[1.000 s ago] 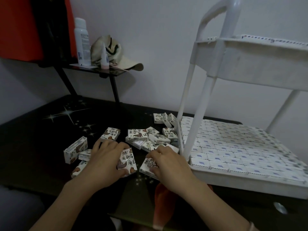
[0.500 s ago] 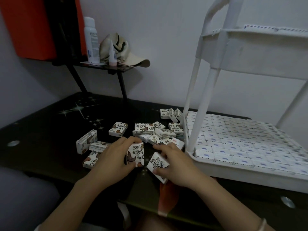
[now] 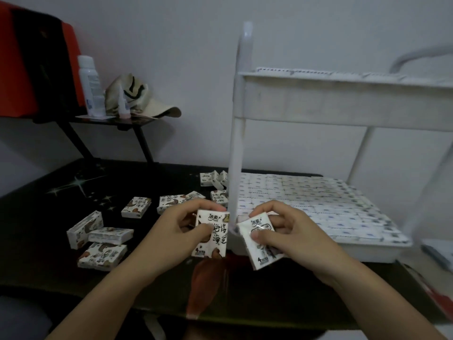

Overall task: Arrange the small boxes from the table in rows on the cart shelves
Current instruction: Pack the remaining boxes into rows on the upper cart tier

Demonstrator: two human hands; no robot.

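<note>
My left hand (image 3: 171, 231) grips a small white box (image 3: 215, 238) with dark printed drawings, lifted above the black table (image 3: 49, 241). My right hand (image 3: 289, 231) grips a second small box (image 3: 259, 251), tilted, just beside the first. Both are held in front of the white cart's near post (image 3: 235, 148). The cart's lower shelf (image 3: 367, 251) is packed with rows of small boxes (image 3: 306, 200). Several loose boxes (image 3: 103, 244) lie on the table to the left and behind my hands.
The cart's upper shelf (image 3: 343, 104) hangs over the lower one. A small black side shelf (image 3: 110, 120) at the back left carries a white bottle (image 3: 89, 87), a small tube (image 3: 121, 104) and a cap (image 3: 142, 99). A red and black object (image 3: 29, 60) stands at far left.
Both hands have picked a box off the table and raised them together toward the cart's post. The camera has tipped upward, showing more of the upper shelf.
</note>
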